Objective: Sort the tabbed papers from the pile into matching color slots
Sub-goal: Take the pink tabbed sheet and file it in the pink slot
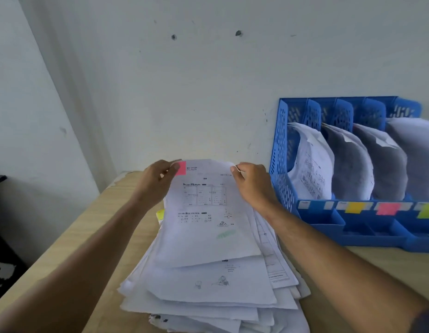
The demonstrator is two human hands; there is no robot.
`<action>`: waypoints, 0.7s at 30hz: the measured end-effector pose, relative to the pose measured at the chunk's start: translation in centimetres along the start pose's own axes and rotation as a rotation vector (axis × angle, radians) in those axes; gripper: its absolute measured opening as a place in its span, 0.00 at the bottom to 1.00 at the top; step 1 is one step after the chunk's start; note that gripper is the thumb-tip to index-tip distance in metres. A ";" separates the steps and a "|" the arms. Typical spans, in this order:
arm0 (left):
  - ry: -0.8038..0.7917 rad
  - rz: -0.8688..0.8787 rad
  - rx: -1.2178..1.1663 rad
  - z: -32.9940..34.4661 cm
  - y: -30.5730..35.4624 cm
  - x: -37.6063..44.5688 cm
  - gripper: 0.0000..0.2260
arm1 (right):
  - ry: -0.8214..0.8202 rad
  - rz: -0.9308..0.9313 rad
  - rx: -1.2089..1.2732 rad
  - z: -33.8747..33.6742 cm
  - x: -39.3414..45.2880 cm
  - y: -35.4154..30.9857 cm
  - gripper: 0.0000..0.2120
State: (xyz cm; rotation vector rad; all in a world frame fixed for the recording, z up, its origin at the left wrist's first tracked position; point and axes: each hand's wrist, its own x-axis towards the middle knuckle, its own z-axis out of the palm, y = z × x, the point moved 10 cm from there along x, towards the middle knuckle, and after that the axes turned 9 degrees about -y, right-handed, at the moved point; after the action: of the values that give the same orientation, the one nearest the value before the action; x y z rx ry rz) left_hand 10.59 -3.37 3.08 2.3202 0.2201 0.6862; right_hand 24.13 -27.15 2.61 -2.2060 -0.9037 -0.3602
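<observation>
At the desk's (88,227) back edge, the left hand (156,181) pinches the pink-tabbed top sheet (206,212) at its far left corner, over the pile (208,296). The right hand (254,186) pinches its far right corner. Further right, the blue rack (283,150) holds papers in slots; labels look yellow, pink, green.

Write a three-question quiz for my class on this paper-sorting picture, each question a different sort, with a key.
1. True or false: the left hand and right hand both hold the top sheet.
2. What colour is the tab on that sheet?
3. Counting from the left of the blue organizer, which slot carries the matching pink label: A first, B second, C third?

Key: 1 true; 2 pink; 3 C.
</observation>
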 end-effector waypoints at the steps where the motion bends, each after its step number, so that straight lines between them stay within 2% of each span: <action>1: 0.006 0.031 -0.012 -0.1 0.8 0.2 0.11 | 0.017 -0.034 0.035 -0.6 -0.1 -0.6 0.24; 6: 0.083 0.100 -0.129 -1.4 5.1 1.3 0.14 | 0.044 0.006 0.305 -3.8 -0.3 -1.0 0.21; 10: 0.130 0.155 -0.244 -1.9 9.2 2.2 0.13 | -0.005 0.084 0.484 -6.8 -1.0 -0.8 0.07; 17: 0.155 0.208 -0.416 -0.3 15.6 3.4 0.11 | -0.279 0.185 0.863 -9.5 -5.4 0.3 0.14; 21: 0.087 0.291 -0.492 2.1 21.1 4.0 0.13 | -0.179 0.194 0.901 -13.6 -7.2 2.6 0.16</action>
State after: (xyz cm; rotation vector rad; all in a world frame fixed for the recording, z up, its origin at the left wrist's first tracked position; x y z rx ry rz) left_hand 14.40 -18.84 17.56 1.8646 -0.2320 0.8731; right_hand 20.91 -41.69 7.40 -1.4678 -0.7293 0.3033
